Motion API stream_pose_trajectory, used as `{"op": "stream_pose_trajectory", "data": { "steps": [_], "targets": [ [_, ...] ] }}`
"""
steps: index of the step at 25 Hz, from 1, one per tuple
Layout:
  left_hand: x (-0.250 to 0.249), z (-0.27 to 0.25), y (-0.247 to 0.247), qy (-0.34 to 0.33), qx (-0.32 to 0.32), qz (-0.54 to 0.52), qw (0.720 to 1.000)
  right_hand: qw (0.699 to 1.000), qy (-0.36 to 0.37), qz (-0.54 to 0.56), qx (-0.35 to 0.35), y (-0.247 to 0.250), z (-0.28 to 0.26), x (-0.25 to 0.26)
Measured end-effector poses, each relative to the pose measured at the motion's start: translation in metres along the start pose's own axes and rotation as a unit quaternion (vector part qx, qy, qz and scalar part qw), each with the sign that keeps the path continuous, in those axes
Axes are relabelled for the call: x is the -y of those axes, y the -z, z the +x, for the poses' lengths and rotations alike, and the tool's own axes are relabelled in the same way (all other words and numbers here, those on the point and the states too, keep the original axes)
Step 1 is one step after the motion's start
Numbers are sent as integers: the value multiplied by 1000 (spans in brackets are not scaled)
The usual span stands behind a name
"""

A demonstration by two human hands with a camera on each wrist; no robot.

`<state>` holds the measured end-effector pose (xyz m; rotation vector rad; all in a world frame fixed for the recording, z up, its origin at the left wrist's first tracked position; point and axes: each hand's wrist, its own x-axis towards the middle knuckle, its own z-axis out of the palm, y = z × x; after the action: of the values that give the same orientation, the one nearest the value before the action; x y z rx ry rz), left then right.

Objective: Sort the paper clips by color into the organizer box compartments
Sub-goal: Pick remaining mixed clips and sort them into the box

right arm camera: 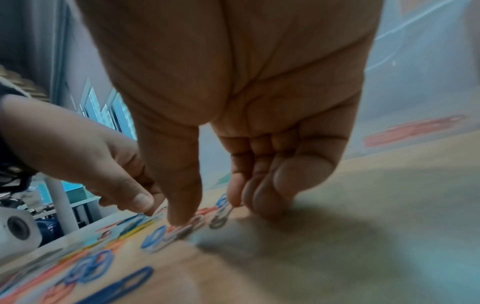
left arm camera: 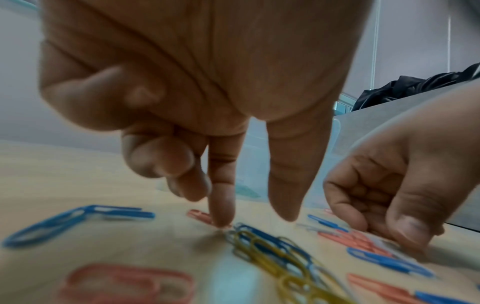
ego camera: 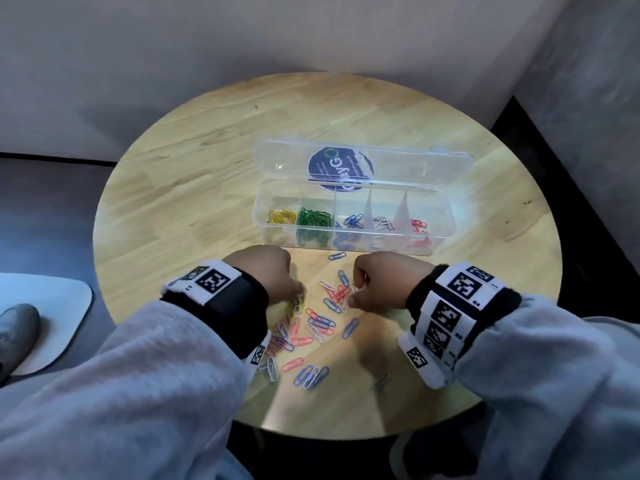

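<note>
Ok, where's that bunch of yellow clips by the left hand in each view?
Head: the yellow clips lie left of centre on the table, at the fingertips of the left hand.
Left wrist: bottom centre, just below the index fingertip.
Right wrist: only a blurred yellow streak at lower left, probably them.
Shared landmark: the left hand, which shows in all three views.

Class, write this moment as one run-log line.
left hand: fingertips at yellow clips | right hand: fingertips on white clip | organizer box: open, part-filled | loose clips: unsorted
</note>
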<state>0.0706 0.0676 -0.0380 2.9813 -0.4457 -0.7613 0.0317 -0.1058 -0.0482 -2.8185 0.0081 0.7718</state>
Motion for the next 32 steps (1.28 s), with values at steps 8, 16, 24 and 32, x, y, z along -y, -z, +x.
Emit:
{"op": "stream_pose_trajectory", "data": {
  "steps": [8,16,24,32],
  "targets": [
    [-6,9,-12,5,16,-50,999,999,18,-28,4,-3,1,4],
    [5,-4,11,-25,69,-297,952,985,-5,175,2,7,-15,-13],
    [33,-19,34,10,40,-580,813,866,-29,499,8,13,-32,-32],
    [26,-17,21,37,28,-401,915,971,26,237,12,3,-28,-15]
  ]
}}
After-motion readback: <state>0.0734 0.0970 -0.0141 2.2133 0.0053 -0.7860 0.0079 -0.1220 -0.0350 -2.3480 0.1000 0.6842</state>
